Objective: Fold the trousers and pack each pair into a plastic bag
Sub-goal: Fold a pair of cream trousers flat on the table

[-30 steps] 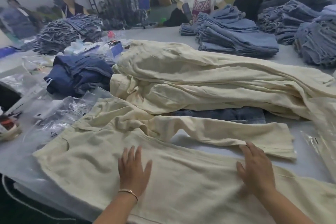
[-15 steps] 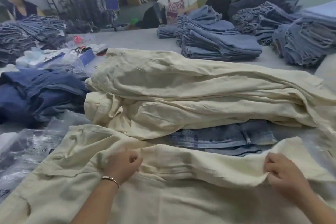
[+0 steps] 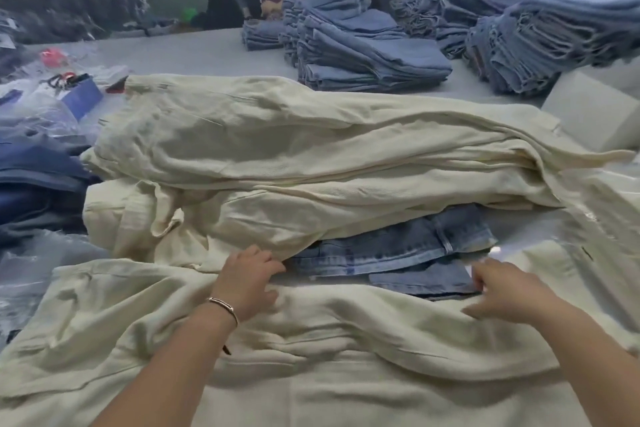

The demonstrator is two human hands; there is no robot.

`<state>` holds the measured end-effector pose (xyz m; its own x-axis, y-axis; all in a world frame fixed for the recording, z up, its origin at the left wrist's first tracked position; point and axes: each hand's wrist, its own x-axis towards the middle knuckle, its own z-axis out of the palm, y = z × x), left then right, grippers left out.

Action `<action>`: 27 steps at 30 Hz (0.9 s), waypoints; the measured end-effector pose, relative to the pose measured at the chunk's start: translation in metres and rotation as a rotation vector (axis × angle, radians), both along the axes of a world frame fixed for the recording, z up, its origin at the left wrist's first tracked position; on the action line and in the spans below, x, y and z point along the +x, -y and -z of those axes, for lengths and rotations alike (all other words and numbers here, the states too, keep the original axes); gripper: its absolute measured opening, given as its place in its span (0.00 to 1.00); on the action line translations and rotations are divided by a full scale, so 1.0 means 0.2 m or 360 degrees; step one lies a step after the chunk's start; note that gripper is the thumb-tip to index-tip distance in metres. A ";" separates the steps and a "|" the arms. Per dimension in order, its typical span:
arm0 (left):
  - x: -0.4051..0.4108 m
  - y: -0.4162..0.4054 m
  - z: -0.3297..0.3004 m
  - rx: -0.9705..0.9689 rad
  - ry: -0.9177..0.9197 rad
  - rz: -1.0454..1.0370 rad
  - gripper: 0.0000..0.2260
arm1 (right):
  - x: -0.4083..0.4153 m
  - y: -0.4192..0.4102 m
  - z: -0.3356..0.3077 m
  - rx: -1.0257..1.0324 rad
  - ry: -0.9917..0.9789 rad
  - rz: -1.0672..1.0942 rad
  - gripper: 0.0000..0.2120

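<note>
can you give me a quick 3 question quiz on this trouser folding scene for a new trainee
1. True or false: both hands are on the cream trousers nearest the camera.
2. Multiple choice: what lies directly under the pile of cream trousers? A) a cardboard box B) blue jeans C) a red towel
3. Fill in: the bracelet is on the ___ wrist.

Key
1. True: the left hand and the right hand both rest on the far edge of the cream trousers.
2. B: the blue jeans poke out from beneath the pile.
3. Left.
</note>
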<state>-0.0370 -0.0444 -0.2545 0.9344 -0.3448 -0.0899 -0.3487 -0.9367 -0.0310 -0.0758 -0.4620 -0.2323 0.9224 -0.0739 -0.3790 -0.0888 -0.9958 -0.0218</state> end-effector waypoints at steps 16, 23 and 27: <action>-0.06 -0.10 -0.27 0.0117 -0.0353 -0.0356 0.13 | -0.03 0.29 -0.19 0.0103 0.0690 -0.0152 0.18; -0.07 -0.14 -0.35 -0.0618 -0.0385 -0.0303 0.08 | -0.09 0.23 -0.29 0.0818 0.0540 -0.0073 0.18; -0.10 -0.06 -0.26 -0.0545 -0.0849 -0.0639 0.18 | -0.08 0.22 -0.21 0.0976 0.0047 0.0032 0.13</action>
<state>-0.0561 -0.0326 -0.2019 0.8539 -0.0765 -0.5148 0.1359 -0.9220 0.3625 -0.0912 -0.5052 -0.1898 0.9340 0.1320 -0.3321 -0.0978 -0.7994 -0.5928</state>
